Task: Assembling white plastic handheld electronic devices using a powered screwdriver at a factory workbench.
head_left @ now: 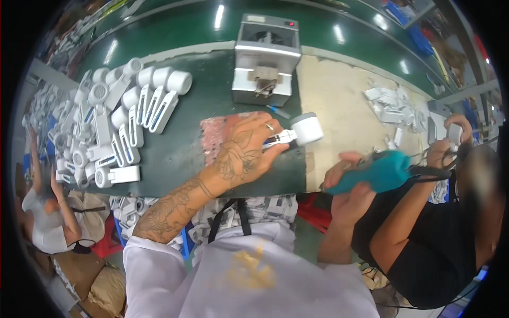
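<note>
My left hand (245,147) is closed around the handle of a white device (307,129), with its round, drum-like head sticking out to the right. The handle's open side shows dark and blue parts inside. That hand rests over a reddish patterned mat (212,139) on the dark green tabletop. My right hand (354,200) is wrapped around a teal electric screwdriver (379,172) with a black cord. Its tip points left, and it is apart from the device. Just beyond my left hand lies a small blue-and-grey pen-like tool (278,112).
A grey box-shaped machine (265,63) stands ahead. Many similar white devices (106,122) are piled at the left. White parts (392,106) lie on the beige board (339,85). A co-worker in black (429,238) sits close at right; another person (53,212) is far left.
</note>
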The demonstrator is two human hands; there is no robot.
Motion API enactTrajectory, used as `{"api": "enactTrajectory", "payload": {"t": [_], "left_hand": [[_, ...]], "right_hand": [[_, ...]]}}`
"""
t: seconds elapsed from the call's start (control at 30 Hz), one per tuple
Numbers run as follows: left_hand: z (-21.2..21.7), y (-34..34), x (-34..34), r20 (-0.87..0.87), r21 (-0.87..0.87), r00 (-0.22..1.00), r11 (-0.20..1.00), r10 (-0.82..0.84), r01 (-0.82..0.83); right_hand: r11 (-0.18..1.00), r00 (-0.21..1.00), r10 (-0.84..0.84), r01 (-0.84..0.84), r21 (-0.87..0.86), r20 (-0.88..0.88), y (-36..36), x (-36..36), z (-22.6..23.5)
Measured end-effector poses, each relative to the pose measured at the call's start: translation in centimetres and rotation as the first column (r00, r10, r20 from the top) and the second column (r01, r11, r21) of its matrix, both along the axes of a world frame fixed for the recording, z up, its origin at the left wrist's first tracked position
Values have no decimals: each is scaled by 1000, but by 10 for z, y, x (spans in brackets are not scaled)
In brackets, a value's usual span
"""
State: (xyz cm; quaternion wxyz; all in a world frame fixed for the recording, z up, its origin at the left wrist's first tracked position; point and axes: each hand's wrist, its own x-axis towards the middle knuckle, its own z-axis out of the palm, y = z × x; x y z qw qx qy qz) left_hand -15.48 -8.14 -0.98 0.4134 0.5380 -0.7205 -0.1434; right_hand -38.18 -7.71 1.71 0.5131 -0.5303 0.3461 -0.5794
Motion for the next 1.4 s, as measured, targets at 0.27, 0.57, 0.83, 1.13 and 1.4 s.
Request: {"api": "enactTrajectory", "payload": {"t": [0.27,0.57,0.83,1.13,1.4], "left_hand": [[-14,29,37,-18,69,999,997,45,-44],[-25,26,42,-96,0,995,1000,19,-19],[-24,24,44,-2,-19,1000,1000,6,-6],[-25,22,51,-19,55,997,996,-70,71],[-26,22,51,-61,98,994,990,-93,99]], "right_hand": [[979,988,140,-128,-159,63,-36,89,13],[980,986,163,-156,-121,44,-38,132,8],[980,987,157,-152,-125,35,-46,133,2],[977,984,174,-169,-133,32,-49,136,2],[973,980,196,-192,-129,21,-49,134,3]]}}
